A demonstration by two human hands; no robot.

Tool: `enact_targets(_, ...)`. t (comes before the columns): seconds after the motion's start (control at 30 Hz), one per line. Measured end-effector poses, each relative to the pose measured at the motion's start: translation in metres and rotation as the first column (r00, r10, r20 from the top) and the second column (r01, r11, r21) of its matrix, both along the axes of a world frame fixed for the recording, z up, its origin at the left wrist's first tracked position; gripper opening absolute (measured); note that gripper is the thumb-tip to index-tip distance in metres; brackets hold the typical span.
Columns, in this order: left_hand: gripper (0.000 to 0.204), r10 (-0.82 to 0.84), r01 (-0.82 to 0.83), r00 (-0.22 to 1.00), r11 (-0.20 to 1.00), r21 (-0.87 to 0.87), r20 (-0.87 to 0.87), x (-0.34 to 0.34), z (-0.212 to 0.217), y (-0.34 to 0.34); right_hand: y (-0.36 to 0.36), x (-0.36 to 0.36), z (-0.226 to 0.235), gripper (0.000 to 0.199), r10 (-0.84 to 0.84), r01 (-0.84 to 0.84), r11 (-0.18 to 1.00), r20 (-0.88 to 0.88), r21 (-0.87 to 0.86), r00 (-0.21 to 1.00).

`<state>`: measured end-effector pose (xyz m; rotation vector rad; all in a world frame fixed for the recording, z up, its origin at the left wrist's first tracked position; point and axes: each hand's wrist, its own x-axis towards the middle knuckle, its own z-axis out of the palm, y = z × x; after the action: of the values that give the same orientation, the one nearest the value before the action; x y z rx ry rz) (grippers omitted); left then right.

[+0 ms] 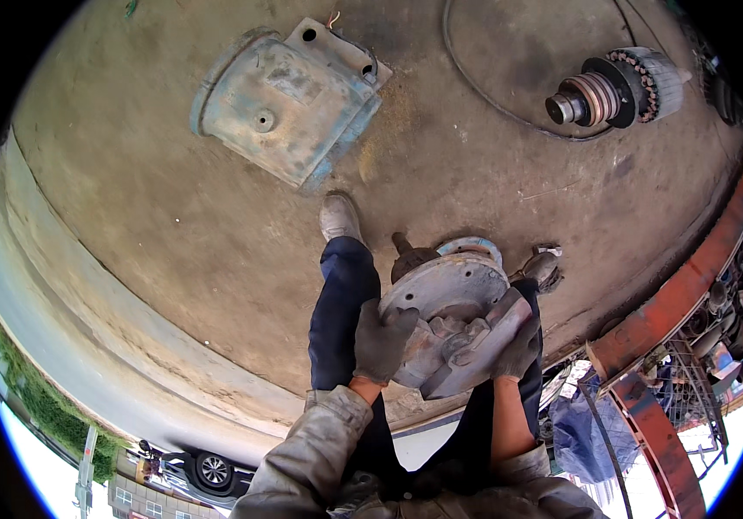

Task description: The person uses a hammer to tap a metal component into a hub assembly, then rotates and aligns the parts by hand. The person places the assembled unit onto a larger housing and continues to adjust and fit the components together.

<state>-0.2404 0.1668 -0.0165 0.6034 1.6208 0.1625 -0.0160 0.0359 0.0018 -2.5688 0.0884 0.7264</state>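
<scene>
A heavy grey cast-metal motor end cover (449, 285), with a round holed flange and a boxy rear part, is held between my legs. My left hand (384, 344), in a dark work glove, grips its left side with the thumb over it. On the other side, my gloved right hand (518, 348) clasps the right edge, its fingers partly hidden. Behind the flange, a blue-rimmed round part (478, 248) and a dark stubby metal piece (412, 257) show in part. Whether the end cover touches them cannot be made out.
A worn blue-grey motor housing (280, 104) lies on the concrete floor ahead to the left. Far right is a rotor (618, 91) with copper rings, beside a black cable (479, 91). A rusty red beam (691, 268) borders scrap at right. A car (211, 471) stands behind.
</scene>
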Motion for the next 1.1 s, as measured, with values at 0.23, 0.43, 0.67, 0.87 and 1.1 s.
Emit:
enact_targets(0.23,0.063,-0.201,0.205,0.977,0.977,0.060,-0.066,0.040,0.015,-0.009,0.010,0.055,-0.013,0.072,-0.014,0.013,0.998,-0.004,-0.057,1.000)
enact_targets(0.43,0.081,-0.112,0.116,0.990,0.992,-0.045,0.080,0.080,0.017,-0.017,0.021,0.128,-0.056,0.070,0.202,-0.203,0.978,-0.027,-0.049,0.979)
enact_targets(0.67,0.080,-0.160,0.159,0.985,0.987,-0.023,-0.057,0.139,0.021,-0.018,0.033,0.191,-0.092,0.071,0.212,-0.231,0.961,-0.128,-0.151,0.969)
enact_targets(0.87,0.078,-0.128,0.124,0.982,0.992,-0.036,-0.140,0.170,0.022,-0.016,0.036,0.225,-0.121,0.076,0.254,-0.292,0.942,-0.216,-0.166,0.943)
enact_targets(1.1,0.079,-0.111,0.092,0.969,0.991,-0.095,-0.222,0.208,0.027,-0.008,0.070,0.241,-0.139,0.079,0.241,-0.276,0.956,-0.273,-0.098,0.931)
